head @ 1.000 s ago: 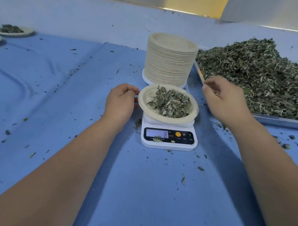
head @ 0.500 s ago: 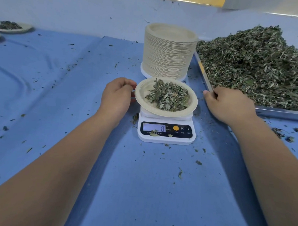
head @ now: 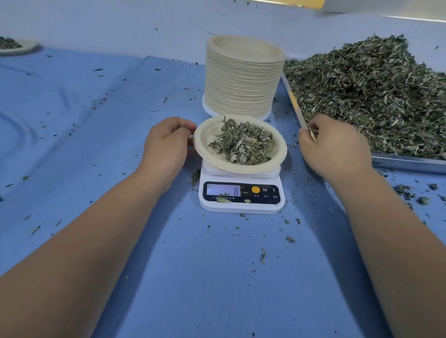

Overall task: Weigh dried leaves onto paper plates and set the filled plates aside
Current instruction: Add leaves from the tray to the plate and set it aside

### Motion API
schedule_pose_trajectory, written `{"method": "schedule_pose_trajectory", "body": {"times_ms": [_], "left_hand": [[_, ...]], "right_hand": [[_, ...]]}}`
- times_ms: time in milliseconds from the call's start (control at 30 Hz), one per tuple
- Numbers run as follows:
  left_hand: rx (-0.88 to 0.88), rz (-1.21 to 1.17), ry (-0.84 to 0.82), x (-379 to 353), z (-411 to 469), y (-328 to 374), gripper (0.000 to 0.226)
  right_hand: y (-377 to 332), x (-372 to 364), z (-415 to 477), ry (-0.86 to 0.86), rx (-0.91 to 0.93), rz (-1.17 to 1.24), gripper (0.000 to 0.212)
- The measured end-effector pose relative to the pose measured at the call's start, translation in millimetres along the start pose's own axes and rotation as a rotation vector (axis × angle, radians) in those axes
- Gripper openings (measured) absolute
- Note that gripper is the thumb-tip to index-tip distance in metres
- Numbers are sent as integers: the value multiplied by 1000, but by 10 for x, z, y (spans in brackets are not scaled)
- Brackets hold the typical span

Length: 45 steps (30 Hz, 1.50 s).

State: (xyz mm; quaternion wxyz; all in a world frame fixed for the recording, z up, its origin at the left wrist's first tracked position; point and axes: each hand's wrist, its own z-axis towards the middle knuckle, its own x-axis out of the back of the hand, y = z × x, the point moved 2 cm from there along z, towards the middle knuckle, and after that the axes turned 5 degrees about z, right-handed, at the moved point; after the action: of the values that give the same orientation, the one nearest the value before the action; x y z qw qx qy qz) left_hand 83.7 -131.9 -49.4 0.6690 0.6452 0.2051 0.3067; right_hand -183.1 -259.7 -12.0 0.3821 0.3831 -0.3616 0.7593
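The table [head: 213, 282], under a wrinkled blue cloth [head: 67, 118], is carrying a white scale [head: 241, 206] at its middle, a stack of paper plates [head: 242, 78] just behind, a metal tray [head: 406, 162] at right and a filled plate [head: 11, 47] far left; leaf crumbs [head: 263, 256] are lying scattered about.

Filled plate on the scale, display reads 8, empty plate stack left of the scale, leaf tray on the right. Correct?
Not quite. The head view shows the empty plate stack behind the scale, on its far side, not left of it. The rest holds: filled plate on the scale, display reading 8, leaf tray on the right.
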Motion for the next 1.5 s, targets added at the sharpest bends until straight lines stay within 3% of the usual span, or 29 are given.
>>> {"method": "schedule_pose_trajectory", "body": {"times_ms": [133,233,300,400,567,667,800,1000,1200,1500], "left_hand": [[-9,12,0,-3,-3,6,31],[-9,16,6,-9,-1,4,31],[-12,23,7,-10,4,-1,31],[-12,10,6,-8,2,-7,30],[5,-41,8,3,3,-2,32],[-1,-27,-2,-10,4,-2,30],[5,-5,3,-8,13,-7,29],[1,-9,-4,-9,25,-16,30],[-5,1,-19,-5,16,-9,29],[-14,31,-26,-3,-13,19,32]], "right_hand": [[56,-7,-7,-78,-113,-73,43],[-34,63,-18,60,6,-29,39],[-175,122,-57,98,102,175,31],[-494,185,-155,-32,186,459,29],[-872,262,-224,-298,332,365,53],[-927,206,-250,-332,343,258,49],[-965,159,-265,-191,379,335,24],[-1024,236,-307,70,377,557,17],[-952,301,-303,170,302,740,17],[-928,267,-333,191,258,829,15]]}}
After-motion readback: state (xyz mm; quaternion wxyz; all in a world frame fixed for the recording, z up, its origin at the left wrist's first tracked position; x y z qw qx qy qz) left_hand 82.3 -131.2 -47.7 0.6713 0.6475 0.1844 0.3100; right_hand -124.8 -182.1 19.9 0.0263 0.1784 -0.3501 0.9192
